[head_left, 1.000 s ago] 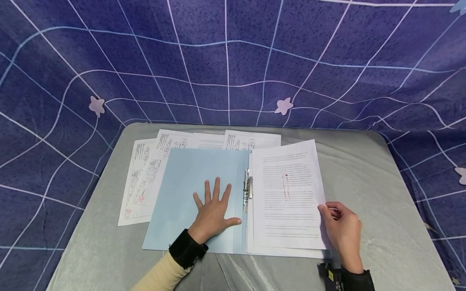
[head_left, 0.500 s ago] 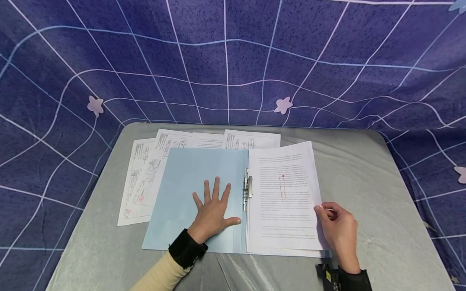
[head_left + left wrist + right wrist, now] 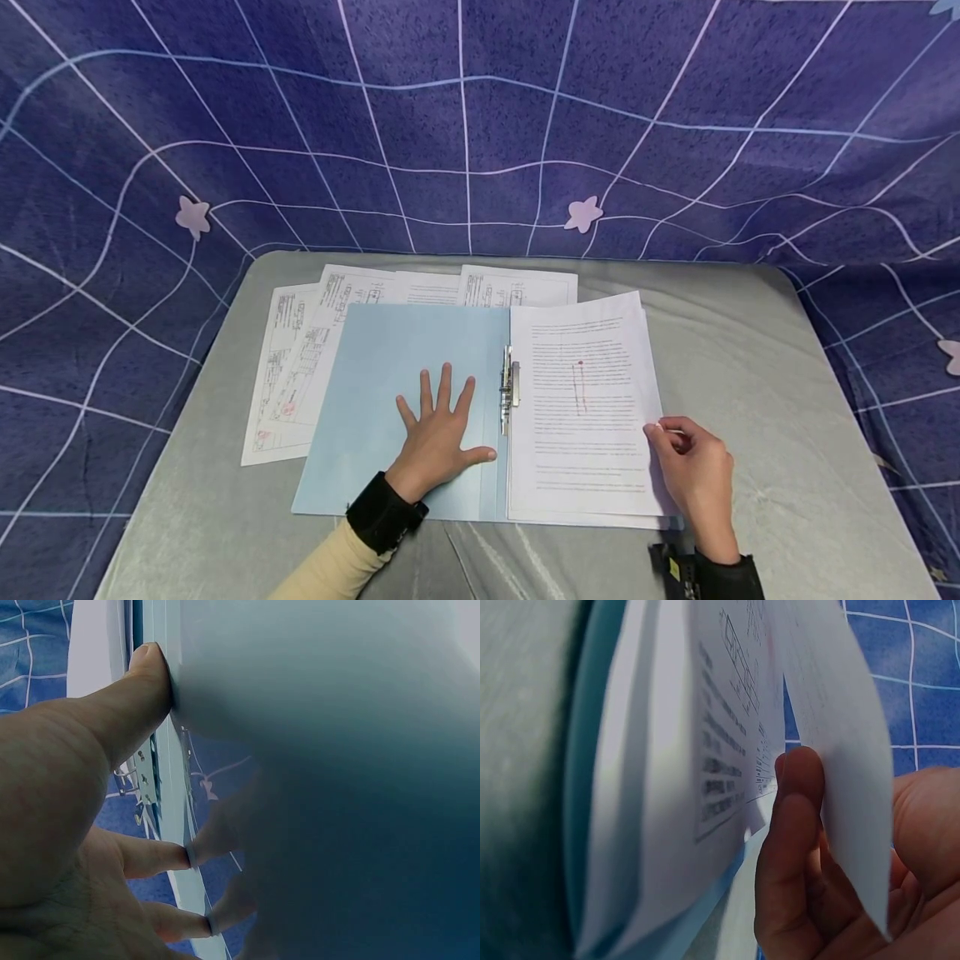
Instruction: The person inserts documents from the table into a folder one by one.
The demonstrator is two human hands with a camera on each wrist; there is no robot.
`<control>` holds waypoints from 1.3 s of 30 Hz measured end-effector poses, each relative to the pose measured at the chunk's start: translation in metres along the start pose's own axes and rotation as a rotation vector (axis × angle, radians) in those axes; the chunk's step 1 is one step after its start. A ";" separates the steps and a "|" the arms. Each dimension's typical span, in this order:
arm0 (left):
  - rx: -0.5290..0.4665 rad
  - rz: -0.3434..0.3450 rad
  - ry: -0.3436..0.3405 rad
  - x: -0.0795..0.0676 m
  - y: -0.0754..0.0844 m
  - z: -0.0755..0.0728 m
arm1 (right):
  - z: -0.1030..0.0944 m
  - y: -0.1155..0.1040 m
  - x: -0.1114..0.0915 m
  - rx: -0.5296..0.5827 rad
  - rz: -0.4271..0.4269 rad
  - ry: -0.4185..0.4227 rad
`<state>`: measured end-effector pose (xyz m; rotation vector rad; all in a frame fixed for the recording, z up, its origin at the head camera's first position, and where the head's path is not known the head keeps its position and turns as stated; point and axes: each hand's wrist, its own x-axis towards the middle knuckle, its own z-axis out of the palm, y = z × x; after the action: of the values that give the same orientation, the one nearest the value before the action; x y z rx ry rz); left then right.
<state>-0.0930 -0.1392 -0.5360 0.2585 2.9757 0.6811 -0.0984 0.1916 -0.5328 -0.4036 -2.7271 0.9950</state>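
Observation:
A light blue folder lies spread on the table, with a metal clip along its spine. My left hand rests on the inside of its left cover, fingers straight and spread; the left wrist view shows the thumb and fingertips touching the glossy cover. On the right side sits a stack of printed sheets. My right hand pinches the right edge of the top sheet, which bears red marks. In the right wrist view that sheet stands lifted between thumb and fingers, apart from the printed page beneath.
Several loose printed papers lie fanned under and behind the folder's left part. A grey cloth covers the table. Behind and around it hangs a dark blue patterned curtain.
My right hand has shifted slightly left with the sheet's edge, and the top sheet has moved left toward the clip. My left hand stays where it was on the cover.

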 end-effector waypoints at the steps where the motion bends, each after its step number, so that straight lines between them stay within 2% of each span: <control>1: 0.003 -0.002 -0.001 0.000 0.000 0.000 | 0.000 0.000 0.000 -0.001 0.002 -0.004; 39: 0.000 -0.001 -0.010 0.001 0.000 -0.001 | -0.002 0.001 0.001 -0.021 0.012 -0.098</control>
<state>-0.0941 -0.1394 -0.5354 0.2595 2.9659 0.6772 -0.0989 0.1936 -0.5317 -0.3842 -2.8279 1.0161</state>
